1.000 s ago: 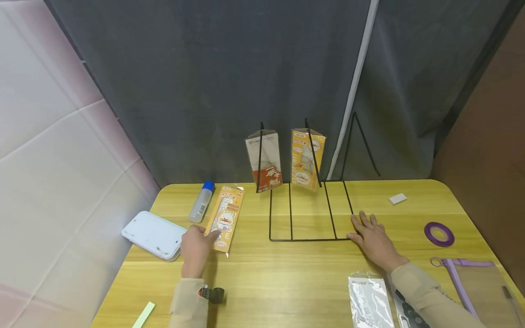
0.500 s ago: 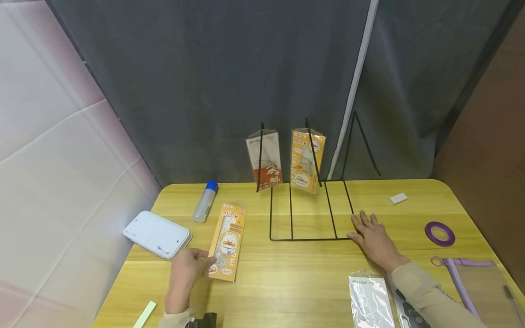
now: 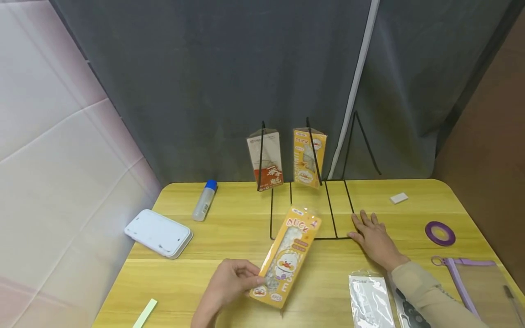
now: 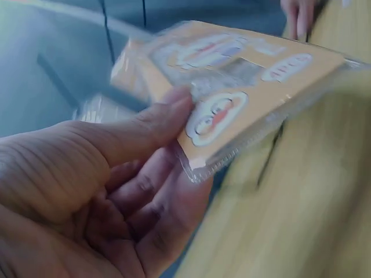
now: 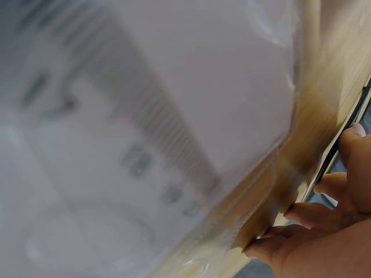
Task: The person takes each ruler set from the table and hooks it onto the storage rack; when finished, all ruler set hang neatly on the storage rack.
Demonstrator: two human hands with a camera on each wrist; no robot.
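My left hand [image 3: 234, 281] pinches the lower left corner of a flat orange packet [image 3: 287, 260] marked DUCK, in a clear plastic sleeve. The left wrist view shows the thumb on the packet's printed face [image 4: 264, 75] and the fingers curled behind it. The packet is tilted, raised above the table before a black wire display rack [image 3: 333, 238]. My right hand [image 3: 374, 243] rests with fingers spread at the rack's front right corner. On the rack's hooks hang a white and red packet [image 3: 268, 178] and a yellow duck packet [image 3: 304, 176]. The right-hand hook [image 3: 366, 141] bears nothing.
Left on the table lie a white case [image 3: 157, 232] and a blue-capped glue bottle [image 3: 203, 203]. Nearer are a pale green strip [image 3: 145, 313] and clear-wrapped white packet [image 3: 371, 300]. Right lie a white eraser [image 3: 398, 198], purple tape roll [image 3: 428, 233] and mesh pouch [image 3: 481, 287].
My left hand has lifted the orange packet from beside the glue bottle and carried it right and nearer, to the rack's front. The right hand has kept its place.
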